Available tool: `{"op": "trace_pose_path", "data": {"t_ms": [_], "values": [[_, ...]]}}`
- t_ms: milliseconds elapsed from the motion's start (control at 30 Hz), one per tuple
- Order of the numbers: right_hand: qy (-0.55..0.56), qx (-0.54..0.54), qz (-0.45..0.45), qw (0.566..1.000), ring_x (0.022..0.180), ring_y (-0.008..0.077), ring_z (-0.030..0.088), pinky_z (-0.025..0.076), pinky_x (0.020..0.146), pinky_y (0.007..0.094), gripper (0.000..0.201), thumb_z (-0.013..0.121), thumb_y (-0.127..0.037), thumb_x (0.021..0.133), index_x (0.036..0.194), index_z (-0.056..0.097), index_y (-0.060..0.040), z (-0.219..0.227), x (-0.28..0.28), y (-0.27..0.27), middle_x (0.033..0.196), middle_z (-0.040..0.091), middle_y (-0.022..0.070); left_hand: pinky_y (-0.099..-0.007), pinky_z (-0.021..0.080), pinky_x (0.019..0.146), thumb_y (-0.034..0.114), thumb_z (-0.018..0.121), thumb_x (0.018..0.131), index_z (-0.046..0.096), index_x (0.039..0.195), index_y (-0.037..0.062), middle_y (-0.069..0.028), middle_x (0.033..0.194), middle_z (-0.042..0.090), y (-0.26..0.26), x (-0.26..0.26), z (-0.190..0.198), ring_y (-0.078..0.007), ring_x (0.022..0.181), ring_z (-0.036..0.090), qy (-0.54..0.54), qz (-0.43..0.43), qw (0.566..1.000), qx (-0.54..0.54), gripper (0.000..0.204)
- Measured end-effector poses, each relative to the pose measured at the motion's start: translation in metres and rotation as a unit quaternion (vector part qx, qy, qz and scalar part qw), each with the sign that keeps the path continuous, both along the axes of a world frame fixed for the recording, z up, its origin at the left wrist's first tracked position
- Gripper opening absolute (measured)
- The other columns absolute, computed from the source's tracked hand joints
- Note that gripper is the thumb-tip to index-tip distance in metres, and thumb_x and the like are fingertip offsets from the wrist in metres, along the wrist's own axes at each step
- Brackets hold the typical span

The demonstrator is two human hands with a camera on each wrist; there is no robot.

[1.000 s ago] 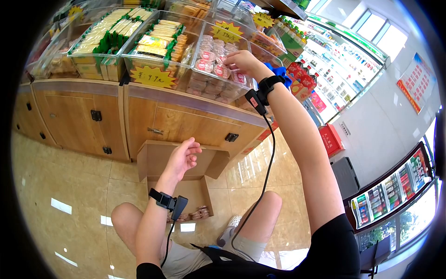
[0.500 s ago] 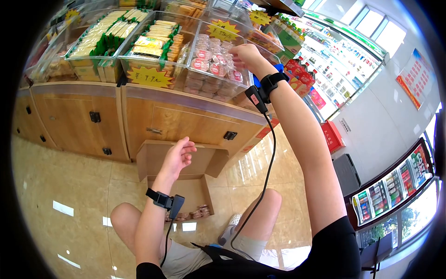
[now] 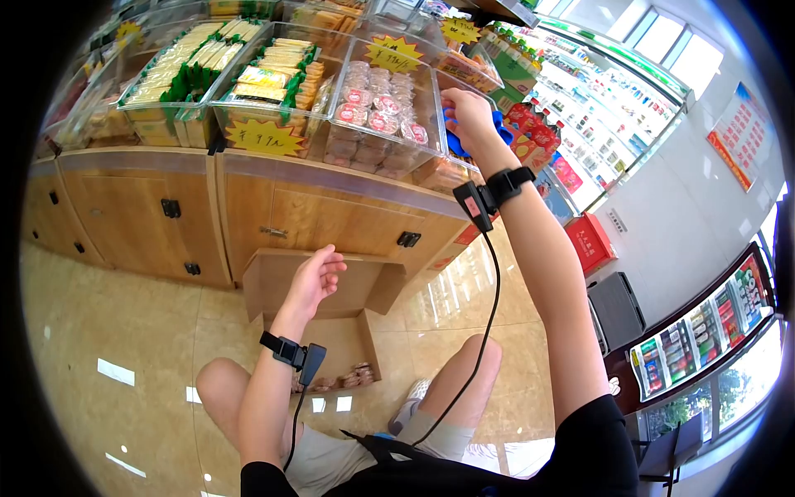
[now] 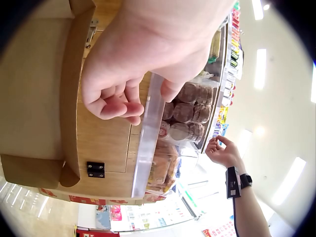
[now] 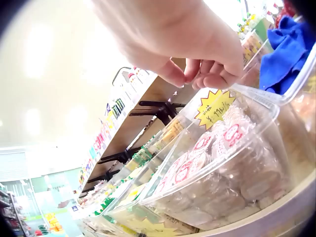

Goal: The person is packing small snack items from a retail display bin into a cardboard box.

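Observation:
My right hand [image 3: 472,118] is raised over the right side of a clear bin [image 3: 387,153] of round, plastic-wrapped pastries [image 3: 385,103]. In the right wrist view its fingers [image 5: 215,74] curl loosely, with nothing visible between them and the thumb. They overlap the bin's far rim near the yellow star-shaped price sign [image 5: 213,107]. Just beside this hand lies a blue cloth [image 5: 286,57]. My left hand [image 3: 310,283] hangs above an open cardboard box [image 3: 371,352], its fingers relaxed and holding nothing. Several pastries [image 3: 356,375] lie along the near side of that box.
Bins of packaged snacks [image 3: 269,83] line the wooden counter [image 3: 331,211] to the left. Red-packaged bottles [image 3: 532,137] and a bright fridge shelf [image 3: 609,108] stand on the right. My knees flank the box on the tiled floor [image 3: 124,331].
My right hand has drawn away from the pastries to the right, toward the bin's edge and the blue cloth. The left hand stays nearly in place above the box.

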State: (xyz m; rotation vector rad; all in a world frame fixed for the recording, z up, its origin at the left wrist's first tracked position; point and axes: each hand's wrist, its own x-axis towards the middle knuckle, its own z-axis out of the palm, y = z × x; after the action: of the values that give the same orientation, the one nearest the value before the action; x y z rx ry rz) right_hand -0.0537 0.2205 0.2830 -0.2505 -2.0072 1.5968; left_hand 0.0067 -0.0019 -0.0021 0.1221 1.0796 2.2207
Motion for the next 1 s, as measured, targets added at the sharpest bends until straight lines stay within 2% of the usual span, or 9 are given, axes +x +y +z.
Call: {"op": "trace_pose_path", "data": {"t_ms": [67, 200, 333, 433, 767, 800, 1000], "values": [[0.032, -0.037, -0.007, 0.999, 0.054, 0.0101, 0.044, 0.034, 0.043, 0.0236, 0.009, 0.06, -0.011, 0.079, 0.08, 0.056, -0.0025, -0.009, 0.01, 0.001, 0.07, 0.051, 0.0023, -0.0209, 0.04, 0.058, 0.041, 0.056, 0.088, 0.06, 0.096, 0.0087, -0.0011, 0.084, 0.061, 0.001, 0.0, -0.002, -0.0058, 0.061, 0.049, -0.002, -0.002, 1.0, -0.005, 0.034], [0.065, -0.109, 0.027, 0.992, 0.054, 0.0092, 0.042, 0.033, 0.043, 0.0229, 0.011, 0.059, -0.013, 0.082, 0.079, 0.054, -0.0027, -0.025, 0.03, 0.007, 0.07, 0.05, 0.0025, -0.0206, 0.04, 0.058, 0.042, 0.056, 0.088, 0.06, 0.096, 0.009, -0.0013, 0.084, 0.061, 0.006, 0.001, -0.009, -0.0056, 0.061, 0.049, -0.002, -0.01, 1.0, -0.02, 0.034], [0.054, -0.125, 0.053, 0.989, 0.06, 0.0095, 0.045, 0.034, 0.051, 0.0237, 0.008, 0.058, -0.012, 0.085, 0.083, 0.056, -0.0048, -0.041, 0.056, 0.008, 0.073, 0.052, 0.0014, -0.0206, 0.041, 0.058, 0.043, 0.056, 0.087, 0.06, 0.095, 0.0085, 0.0003, 0.082, 0.062, 0.013, 0.001, -0.018, -0.004, 0.06, 0.049, 0.001, -0.015, 0.999, -0.038, 0.035], [0.081, -0.176, 0.051, 0.98, 0.054, 0.0071, 0.041, 0.032, 0.044, 0.0211, 0.008, 0.059, -0.01, 0.083, 0.08, 0.054, -0.0039, -0.057, 0.075, 0.005, 0.068, 0.048, 0.0008, -0.0203, 0.041, 0.058, 0.044, 0.056, 0.086, 0.059, 0.097, 0.0079, 0.0, 0.083, 0.061, 0.018, 0.002, -0.025, -0.0041, 0.06, 0.048, -0.006, -0.025, 0.998, -0.054, 0.037], [0.036, -0.244, 0.035, 0.968, 0.056, 0.0076, 0.041, 0.032, 0.047, 0.023, 0.009, 0.058, -0.011, 0.084, 0.079, 0.052, -0.0061, -0.134, 0.11, 0.047, 0.068, 0.047, -0.0001, -0.0219, 0.041, 0.061, 0.043, 0.056, 0.087, 0.057, 0.097, 0.0089, -0.0007, 0.086, 0.06, 0.029, 0.0, -0.054, -0.0063, 0.063, 0.047, -0.03, -0.052, 0.993, -0.102, 0.036], [0.029, -0.246, 0.029, 0.968, 0.056, 0.0075, 0.041, 0.032, 0.047, 0.023, 0.009, 0.058, -0.011, 0.084, 0.079, 0.052, -0.0062, -0.142, 0.111, 0.05, 0.068, 0.047, -0.0002, -0.0202, 0.041, 0.058, 0.044, 0.057, 0.086, 0.058, 0.099, 0.0068, -0.0006, 0.085, 0.061, 0.03, 0.001, -0.058, -0.0045, 0.061, 0.048, -0.026, -0.049, 0.993, -0.102, 0.04], [-0.028, -0.277, 0.009, 0.96, 0.056, 0.0074, 0.041, 0.031, 0.048, 0.0226, 0.008, 0.057, -0.012, 0.085, 0.08, 0.052, -0.0068, -0.203, 0.117, 0.068, 0.068, 0.048, -0.0009, -0.0228, 0.041, 0.064, 0.043, 0.056, 0.086, 0.057, 0.1, 0.0071, 0.0, 0.086, 0.059, 0.036, 0.002, -0.082, -0.0074, 0.067, 0.048, -0.08, -0.074, 0.988, -0.11, 0.038]]}}
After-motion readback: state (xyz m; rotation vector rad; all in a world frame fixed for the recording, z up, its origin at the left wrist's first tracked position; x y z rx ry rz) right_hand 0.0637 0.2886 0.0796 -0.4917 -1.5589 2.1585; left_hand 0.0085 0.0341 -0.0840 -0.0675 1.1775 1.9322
